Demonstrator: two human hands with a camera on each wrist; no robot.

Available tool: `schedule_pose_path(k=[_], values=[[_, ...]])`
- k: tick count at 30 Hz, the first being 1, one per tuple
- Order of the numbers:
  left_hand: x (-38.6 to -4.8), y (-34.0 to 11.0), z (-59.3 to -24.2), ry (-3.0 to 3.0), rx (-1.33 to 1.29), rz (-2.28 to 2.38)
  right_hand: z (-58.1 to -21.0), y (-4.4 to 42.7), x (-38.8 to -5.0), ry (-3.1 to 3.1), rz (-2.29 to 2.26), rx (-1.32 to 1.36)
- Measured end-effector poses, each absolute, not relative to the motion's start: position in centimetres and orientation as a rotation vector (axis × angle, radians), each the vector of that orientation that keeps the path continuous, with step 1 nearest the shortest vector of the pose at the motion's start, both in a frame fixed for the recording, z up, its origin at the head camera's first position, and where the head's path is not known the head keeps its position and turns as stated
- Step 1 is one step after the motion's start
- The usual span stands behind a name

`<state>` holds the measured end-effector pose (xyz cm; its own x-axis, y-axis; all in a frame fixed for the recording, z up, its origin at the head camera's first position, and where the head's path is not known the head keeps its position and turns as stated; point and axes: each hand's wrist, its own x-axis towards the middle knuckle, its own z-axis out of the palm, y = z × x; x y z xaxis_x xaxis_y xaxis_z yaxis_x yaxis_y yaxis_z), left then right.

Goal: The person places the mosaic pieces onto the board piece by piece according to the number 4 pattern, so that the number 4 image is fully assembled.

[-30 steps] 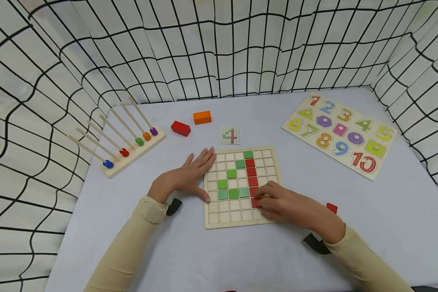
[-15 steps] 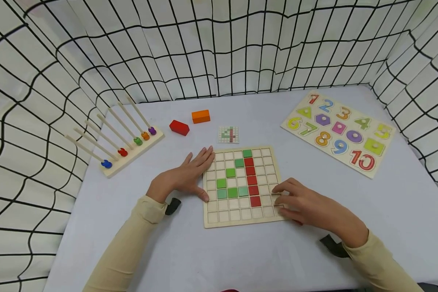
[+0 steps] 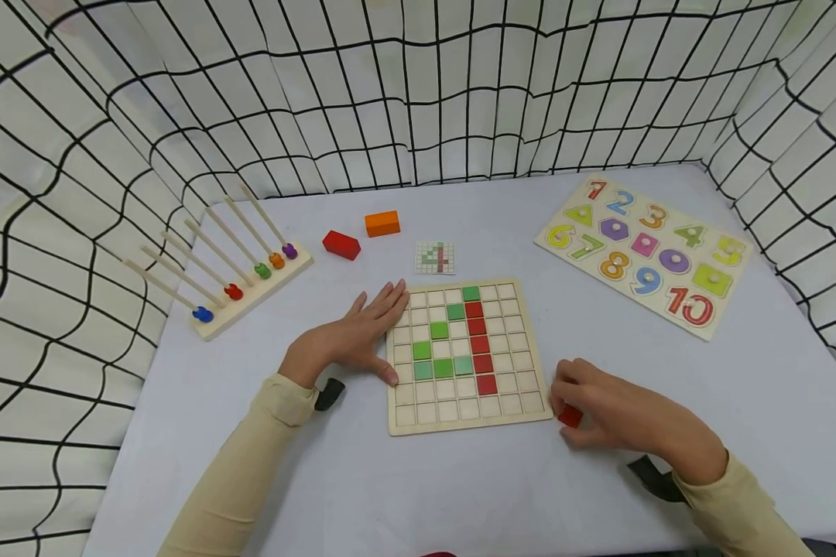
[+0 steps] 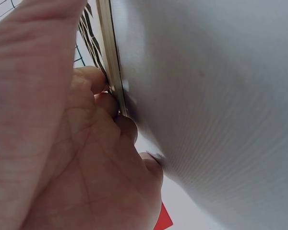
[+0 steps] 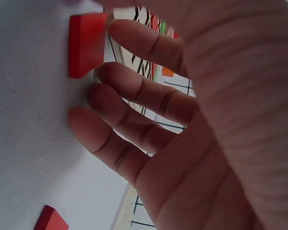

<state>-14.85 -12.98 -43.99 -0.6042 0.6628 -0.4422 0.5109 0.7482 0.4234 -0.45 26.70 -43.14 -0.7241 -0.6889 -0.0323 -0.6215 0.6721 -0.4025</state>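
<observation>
A wooden grid board [image 3: 453, 425] lies on the white table, with green tiles [image 3: 443, 367] and a column of red tiles [image 3: 480, 345] forming a 4 in its cells. Along the board's left edge my left hand [image 3: 351, 336] rests with fingers spread and thumb on the rim. Just off the lower right corner, my right hand [image 3: 609, 406] has its thumb and curved forefinger at a loose red tile [image 3: 570, 415]. This red tile [image 5: 89, 45] sits by the forefinger tip in the right wrist view; the thumb's contact is mostly hidden. Another red tile [image 5: 52, 219] lies lower there.
Behind the board lies a small pattern card [image 3: 435, 258]. Farther back are a red block [image 3: 341, 245] and an orange block [image 3: 382, 223]. A pegged bead stand [image 3: 251, 298] is at left, a number puzzle board [image 3: 644, 255] at right. Black-wire mesh [image 3: 432, 100] encloses the table.
My right hand has moved off the red column to the right, past the board's edge, and its thumb and fingers have come around a loose red tile. My left hand stays put.
</observation>
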Motion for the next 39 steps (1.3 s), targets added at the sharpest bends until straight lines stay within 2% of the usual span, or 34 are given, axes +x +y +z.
schedule_pose_path(k=[21, 39], values=[[-14.7, -13.0, -44.0, 2.358, 0.896, 0.349, -42.7, 26.3, -1.2, 2.833, -0.480, -1.324], [-14.7, -13.2, -44.2, 2.356, 0.890, 0.362, -42.6, 21.5, -2.6, 2.757, -0.467, -1.473]])
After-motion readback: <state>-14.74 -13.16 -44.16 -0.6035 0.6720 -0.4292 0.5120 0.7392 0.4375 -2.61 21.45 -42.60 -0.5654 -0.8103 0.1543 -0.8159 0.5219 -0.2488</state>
